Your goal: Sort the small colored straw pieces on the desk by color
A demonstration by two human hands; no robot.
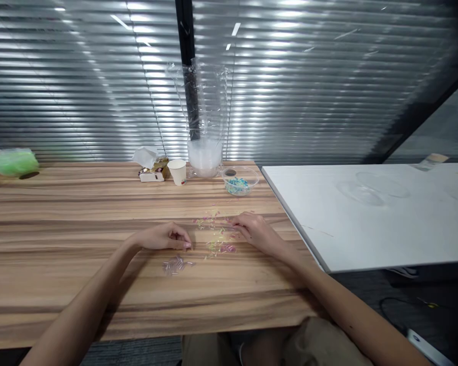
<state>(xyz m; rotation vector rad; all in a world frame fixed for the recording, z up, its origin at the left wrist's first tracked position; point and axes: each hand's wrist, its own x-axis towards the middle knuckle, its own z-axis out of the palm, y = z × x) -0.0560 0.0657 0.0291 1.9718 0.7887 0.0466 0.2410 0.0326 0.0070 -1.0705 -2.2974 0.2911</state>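
Observation:
On the wooden table (99,284) small tube-shaped beads are scattered between my hands. Yellow beads (213,248) and pink beads (228,248) lie mixed together in the middle. A pile of pale purple, see-through beads (174,265) is just below my left hand (166,237), which rests on the table with thumb and forefinger pressed together at the tips. To the right of the mixed beads, my right hand (256,233) reaches in with its fingers closed at the edge of the scatter. Whatever either hand pinches is too small to make out.
Behind the beads stands a clear plastic bowl (256,175) with blue-green beads (236,186). Farther back are a paper cup (177,173), a tissue pack (152,173) and stacked tubs in clear plastic (205,155). A white table (389,229) adjoins on the right, with clear lids (361,194).

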